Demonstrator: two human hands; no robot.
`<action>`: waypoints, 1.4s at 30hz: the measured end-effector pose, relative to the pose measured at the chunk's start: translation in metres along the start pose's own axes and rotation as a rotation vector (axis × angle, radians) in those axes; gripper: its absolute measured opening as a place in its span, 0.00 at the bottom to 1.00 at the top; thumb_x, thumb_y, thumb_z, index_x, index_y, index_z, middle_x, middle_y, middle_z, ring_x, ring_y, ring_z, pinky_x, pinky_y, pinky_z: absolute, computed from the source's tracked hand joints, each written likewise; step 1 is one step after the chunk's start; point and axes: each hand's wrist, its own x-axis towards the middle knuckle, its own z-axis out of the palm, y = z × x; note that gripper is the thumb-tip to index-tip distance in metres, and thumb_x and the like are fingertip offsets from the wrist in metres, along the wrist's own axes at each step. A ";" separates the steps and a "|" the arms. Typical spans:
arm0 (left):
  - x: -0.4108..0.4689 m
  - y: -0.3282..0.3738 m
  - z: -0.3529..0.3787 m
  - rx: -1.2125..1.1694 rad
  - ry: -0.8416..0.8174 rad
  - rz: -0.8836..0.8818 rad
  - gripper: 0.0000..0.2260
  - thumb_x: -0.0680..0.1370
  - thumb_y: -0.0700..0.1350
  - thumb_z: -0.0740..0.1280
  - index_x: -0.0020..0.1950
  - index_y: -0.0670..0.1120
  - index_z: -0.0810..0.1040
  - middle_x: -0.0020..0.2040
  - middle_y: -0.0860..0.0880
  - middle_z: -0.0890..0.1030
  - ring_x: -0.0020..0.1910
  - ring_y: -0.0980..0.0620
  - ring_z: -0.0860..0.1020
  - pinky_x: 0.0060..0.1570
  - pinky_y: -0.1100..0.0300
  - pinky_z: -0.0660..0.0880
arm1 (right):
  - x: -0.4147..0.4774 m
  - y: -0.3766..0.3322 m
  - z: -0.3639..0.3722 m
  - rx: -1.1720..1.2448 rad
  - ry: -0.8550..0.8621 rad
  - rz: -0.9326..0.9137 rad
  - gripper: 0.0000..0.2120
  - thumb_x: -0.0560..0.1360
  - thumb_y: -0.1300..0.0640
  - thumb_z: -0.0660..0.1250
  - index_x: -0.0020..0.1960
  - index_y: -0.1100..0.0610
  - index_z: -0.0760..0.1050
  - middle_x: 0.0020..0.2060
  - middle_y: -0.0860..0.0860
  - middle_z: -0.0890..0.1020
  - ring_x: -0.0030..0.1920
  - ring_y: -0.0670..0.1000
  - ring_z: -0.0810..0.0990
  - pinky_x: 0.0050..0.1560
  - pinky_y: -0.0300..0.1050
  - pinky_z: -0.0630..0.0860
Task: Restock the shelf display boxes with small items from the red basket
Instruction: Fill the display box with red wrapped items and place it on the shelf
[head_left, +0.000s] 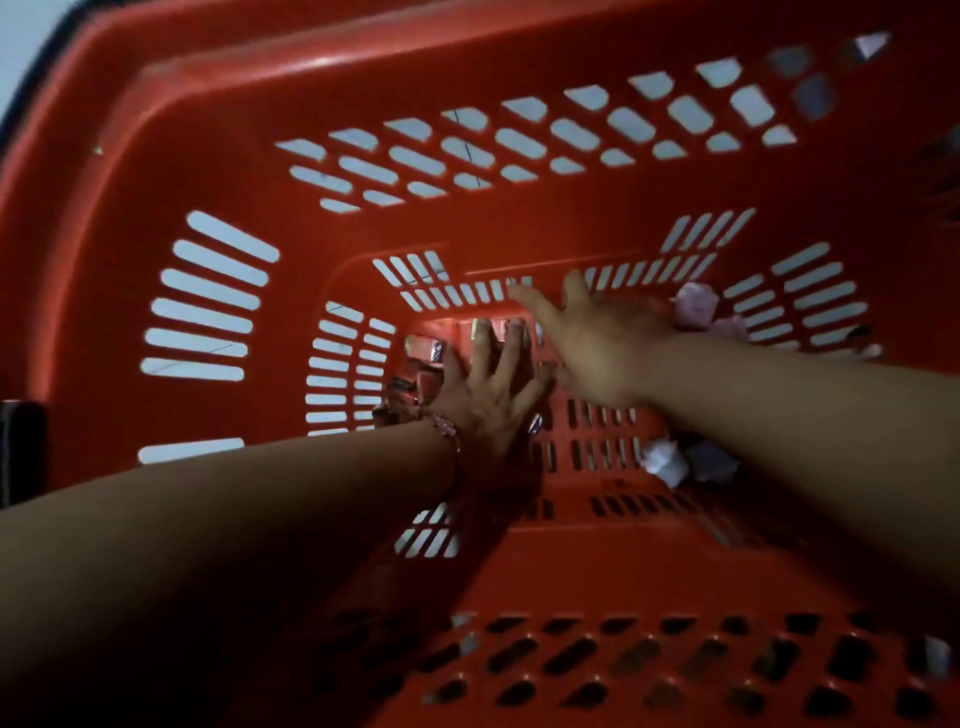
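Observation:
I look straight down into the deep red basket (218, 156), which fills the view. Both arms reach to its bottom. My left hand (491, 387), with a bracelet at the wrist, lies with spread straight fingers on a pile of small red and silver wrapped items (423, 353) in the far left corner. My right hand (597, 343) hovers just right of it, fingers spread and straight, holding nothing. Pale pink wrapped items (696, 306) lie at the right wall, and white ones (665, 460) lie on the floor below my right forearm.
The basket's slotted walls rise steeply on all sides and show pale floor through the holes. A dark object (21, 452) sits outside the basket at the left edge. The basket's near wall (675, 670) is in shadow.

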 end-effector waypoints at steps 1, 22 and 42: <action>0.001 -0.001 0.000 0.020 0.004 0.021 0.54 0.70 0.75 0.65 0.82 0.52 0.36 0.80 0.34 0.35 0.79 0.27 0.42 0.71 0.28 0.56 | 0.001 0.000 -0.001 0.024 -0.011 0.010 0.44 0.79 0.48 0.68 0.81 0.43 0.40 0.69 0.61 0.63 0.60 0.64 0.78 0.47 0.48 0.68; -0.003 -0.022 0.015 0.200 0.176 0.438 0.26 0.72 0.72 0.64 0.65 0.61 0.73 0.63 0.39 0.74 0.54 0.36 0.76 0.51 0.43 0.71 | 0.003 -0.004 -0.003 0.095 -0.117 0.050 0.48 0.78 0.59 0.69 0.80 0.42 0.36 0.79 0.66 0.47 0.65 0.66 0.75 0.53 0.56 0.80; -0.004 -0.023 0.000 0.163 0.074 0.416 0.33 0.73 0.76 0.58 0.72 0.61 0.66 0.69 0.43 0.70 0.61 0.38 0.73 0.57 0.44 0.72 | -0.009 -0.021 0.009 -0.259 -0.571 -0.163 0.15 0.73 0.49 0.77 0.42 0.56 0.73 0.44 0.50 0.78 0.45 0.52 0.77 0.48 0.43 0.75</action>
